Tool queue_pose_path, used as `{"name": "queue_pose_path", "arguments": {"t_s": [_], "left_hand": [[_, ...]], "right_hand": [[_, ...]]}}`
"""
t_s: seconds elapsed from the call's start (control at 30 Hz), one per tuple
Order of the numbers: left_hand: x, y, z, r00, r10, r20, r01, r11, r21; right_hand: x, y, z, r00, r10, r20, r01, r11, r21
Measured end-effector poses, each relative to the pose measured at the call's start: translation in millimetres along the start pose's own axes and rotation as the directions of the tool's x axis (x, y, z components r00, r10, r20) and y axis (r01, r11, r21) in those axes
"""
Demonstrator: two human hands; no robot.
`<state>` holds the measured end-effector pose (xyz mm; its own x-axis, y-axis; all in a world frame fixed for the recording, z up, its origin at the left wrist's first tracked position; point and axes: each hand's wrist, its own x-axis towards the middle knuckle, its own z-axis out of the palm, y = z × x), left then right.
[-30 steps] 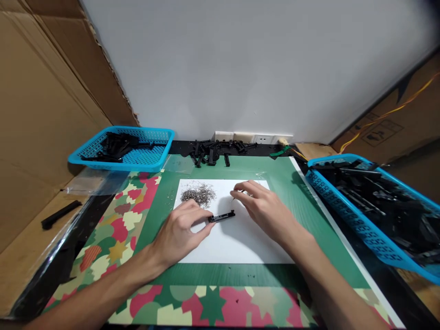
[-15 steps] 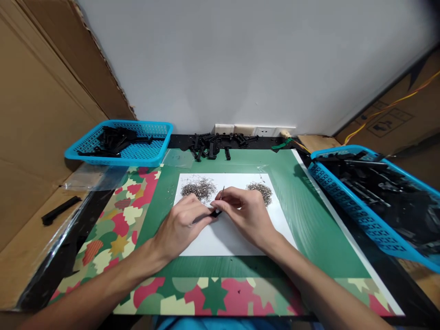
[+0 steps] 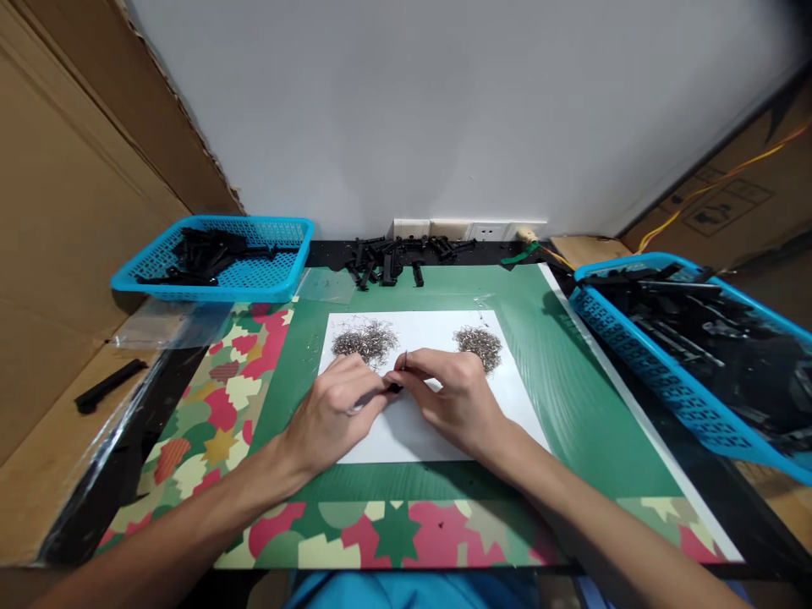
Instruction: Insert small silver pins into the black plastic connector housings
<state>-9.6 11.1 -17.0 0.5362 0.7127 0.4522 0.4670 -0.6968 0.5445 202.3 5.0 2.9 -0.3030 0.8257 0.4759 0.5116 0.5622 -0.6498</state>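
Over a white sheet (image 3: 437,440), both hands meet at the fingertips. My left hand (image 3: 339,406) is closed on a small black plastic part (image 3: 394,388), of which only the end shows. My right hand (image 3: 453,389) pinches at the same part, and a thin metal piece (image 3: 405,360) sticks up between its fingers; its kind is too small to make out. Just beyond my left hand lies a pile of tiny metal pieces (image 3: 366,341). A second pile of small metal pieces (image 3: 479,347) sits behind my right hand.
Several black plastic parts (image 3: 390,258) lie along the back, below the wall sockets (image 3: 488,230). One blue basket (image 3: 266,292) of black parts is at back left, another blue basket (image 3: 685,414) at right. A lone black bar (image 3: 109,386) rests on cardboard at left.
The fingertips have drawn closer together, and less of the black part shows. The thin metal piece stands out less above my right fingers. The view has shifted slightly.
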Motion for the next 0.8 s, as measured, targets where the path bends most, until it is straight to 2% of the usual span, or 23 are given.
{"name": "queue_pose_path", "arguments": {"t_s": [0.13,0.23,0.33,0.4,0.47,0.53,0.63,0.73,0.8], "left_hand": [[0,-2,1.2,0.998,-0.055,0.005,0.055,0.998,0.025],[2,-2,1.2,0.997,-0.075,0.003,0.075,0.997,0.017],[4,-1,0.7,0.996,-0.069,-0.048,0.068,0.998,-0.019],[4,-1,0.4,0.994,-0.065,-0.084,0.062,0.997,-0.037],[2,-4,0.5,0.993,-0.063,-0.098,0.059,0.997,-0.044],[0,-8,1.7,0.992,-0.077,-0.102,0.071,0.995,-0.064],[-3,-15,4.2,0.990,-0.113,-0.084,0.106,0.990,-0.088],[-4,-16,4.0,0.992,-0.094,-0.084,0.084,0.990,-0.110],[-3,-12,1.9,0.996,-0.042,-0.082,0.032,0.992,-0.120]], "right_hand": [[-4,1,4,1.000,-0.015,-0.016,0.015,0.999,-0.030],[-3,3,5,1.000,0.004,-0.027,-0.001,0.997,0.080],[1,4,-4,0.996,0.027,-0.083,-0.013,0.986,0.164],[5,5,-16,0.993,0.014,-0.116,0.004,0.988,0.155],[6,2,-32,0.997,-0.039,-0.067,0.045,0.995,0.093],[3,-2,-45,0.995,-0.071,0.073,0.071,0.998,0.003],[-6,-7,-51,0.969,-0.020,0.245,0.065,0.982,-0.179],[-18,-5,-45,0.974,-0.008,0.227,0.090,0.932,-0.350],[-25,-3,-41,0.982,-0.042,0.186,0.115,0.910,-0.399]]}}
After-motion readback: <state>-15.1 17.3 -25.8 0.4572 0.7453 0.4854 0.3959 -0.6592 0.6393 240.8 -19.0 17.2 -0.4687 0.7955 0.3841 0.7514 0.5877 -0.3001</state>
